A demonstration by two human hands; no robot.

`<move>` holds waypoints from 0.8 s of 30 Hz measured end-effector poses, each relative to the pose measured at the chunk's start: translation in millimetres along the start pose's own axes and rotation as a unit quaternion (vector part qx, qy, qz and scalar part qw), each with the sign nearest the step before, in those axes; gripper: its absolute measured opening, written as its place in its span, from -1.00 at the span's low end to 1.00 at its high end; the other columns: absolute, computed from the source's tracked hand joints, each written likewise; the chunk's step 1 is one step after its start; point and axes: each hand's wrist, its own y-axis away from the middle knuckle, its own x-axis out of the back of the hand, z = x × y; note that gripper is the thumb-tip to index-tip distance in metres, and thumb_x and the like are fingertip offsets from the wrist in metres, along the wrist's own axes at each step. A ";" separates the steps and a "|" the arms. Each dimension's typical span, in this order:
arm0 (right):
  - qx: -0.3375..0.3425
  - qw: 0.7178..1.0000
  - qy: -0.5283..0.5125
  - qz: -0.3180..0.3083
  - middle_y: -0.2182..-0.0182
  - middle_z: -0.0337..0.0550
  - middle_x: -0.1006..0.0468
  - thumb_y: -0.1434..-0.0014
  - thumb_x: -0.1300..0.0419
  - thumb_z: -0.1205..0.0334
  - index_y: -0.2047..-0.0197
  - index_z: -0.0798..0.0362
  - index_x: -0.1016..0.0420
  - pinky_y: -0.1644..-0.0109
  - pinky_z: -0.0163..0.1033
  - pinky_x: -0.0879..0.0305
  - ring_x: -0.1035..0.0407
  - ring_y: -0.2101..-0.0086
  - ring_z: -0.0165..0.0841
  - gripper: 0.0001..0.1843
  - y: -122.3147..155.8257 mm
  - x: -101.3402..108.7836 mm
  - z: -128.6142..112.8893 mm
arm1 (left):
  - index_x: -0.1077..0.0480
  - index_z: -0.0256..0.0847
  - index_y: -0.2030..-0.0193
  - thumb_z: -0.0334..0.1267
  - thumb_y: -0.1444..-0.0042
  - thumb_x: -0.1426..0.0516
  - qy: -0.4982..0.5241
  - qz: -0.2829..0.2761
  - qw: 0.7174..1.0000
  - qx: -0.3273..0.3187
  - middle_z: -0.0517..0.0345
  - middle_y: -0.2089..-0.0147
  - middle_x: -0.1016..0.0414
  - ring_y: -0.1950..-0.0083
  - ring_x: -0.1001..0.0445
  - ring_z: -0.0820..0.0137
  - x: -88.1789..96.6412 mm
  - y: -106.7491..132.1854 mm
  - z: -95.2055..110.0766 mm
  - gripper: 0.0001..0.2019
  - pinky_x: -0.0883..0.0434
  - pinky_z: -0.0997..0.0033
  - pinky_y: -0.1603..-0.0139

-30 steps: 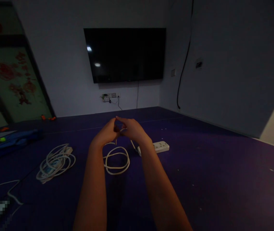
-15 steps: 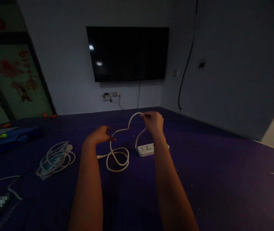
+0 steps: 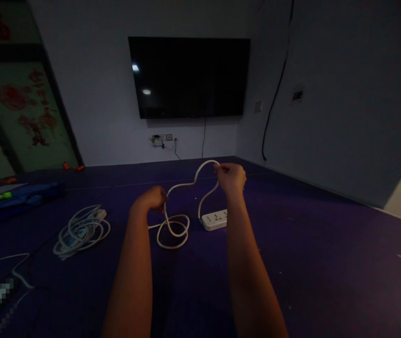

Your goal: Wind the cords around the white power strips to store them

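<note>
A white power cord (image 3: 180,185) rises from the purple floor in a wavy line between my hands. My right hand (image 3: 231,177) pinches it at the top of a raised arch. Lower and to the left, my left hand (image 3: 153,199) has its fingers closed on the same cord. Below, the cord lies in loose loops on the floor, and its plug end is hidden behind my left wrist. The white power strip (image 3: 215,219) that the cord runs into rests on the floor; my right forearm covers its right end.
Left of my arms lies a coiled white extension cord (image 3: 80,232). Farther left are a dark blue cloth (image 3: 27,195) and another thin white cable (image 3: 19,272). A television (image 3: 190,77) hangs on the far wall above some sockets (image 3: 167,138). A black cable (image 3: 274,98) dangles at the right wall.
My left hand has moved right and closed its fingers on the cord. My right hand has shifted slightly right, carrying the arch of cord along.
</note>
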 end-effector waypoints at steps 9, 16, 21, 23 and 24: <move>0.020 0.997 -0.056 -0.048 0.47 -0.07 -0.61 -0.03 -0.21 0.16 0.37 0.09 -0.62 0.33 -0.27 -0.29 -0.49 0.39 -0.27 -0.79 -5.6 -8.9 8.7 | -0.28 -0.24 0.35 -0.29 -0.11 -0.02 0.240 0.253 0.931 -0.110 0.21 0.57 -0.42 0.65 -0.42 0.44 23.7 20.9 13.0 -0.92 -0.32 0.50 0.59; 0.080 0.983 -0.060 -0.156 0.41 -0.08 -0.62 -0.02 -0.26 0.24 0.32 0.09 -0.63 0.31 -0.31 -0.28 -0.49 0.35 -0.31 -0.83 2.2 -16.2 -3.2 | -0.29 -0.25 0.33 -0.11 -0.14 -0.02 0.374 0.349 0.828 -0.230 0.22 0.54 -0.44 0.64 -0.43 0.50 21.0 29.6 31.3 -0.78 -0.32 0.57 0.60; 0.154 0.932 -0.056 -0.323 0.40 -0.13 -0.61 0.13 -0.38 0.22 0.27 0.09 -0.61 0.26 -0.29 -0.29 -0.48 0.32 -0.30 -0.72 14.0 -17.8 -20.5 | -0.35 -0.29 0.32 -0.06 -0.11 -0.05 0.376 0.396 0.799 -0.254 0.25 0.60 -0.40 0.69 -0.36 0.52 21.5 35.5 36.7 -0.72 -0.29 0.58 0.65; 0.208 0.894 -0.054 -0.392 0.35 -0.14 -0.61 0.20 -0.43 0.21 0.26 0.09 -0.60 0.22 -0.26 -0.30 -0.47 0.29 -0.28 -0.64 20.7 -16.8 -30.4 | -0.37 -0.29 0.33 -0.07 -0.12 -0.05 0.371 0.414 0.787 -0.266 0.26 0.62 -0.38 0.72 -0.31 0.56 21.8 38.3 39.7 -0.71 -0.23 0.60 0.68; 0.234 0.874 -0.059 -0.422 0.33 -0.14 -0.61 0.22 -0.44 0.19 0.25 0.08 -0.59 0.20 -0.26 -0.30 -0.47 0.27 -0.28 -0.62 24.5 -16.5 -35.7 | -0.37 -0.29 0.33 -0.07 -0.12 -0.05 0.369 0.422 0.781 -0.273 0.27 0.62 -0.36 0.72 -0.29 0.58 21.7 39.6 41.4 -0.72 -0.21 0.61 0.69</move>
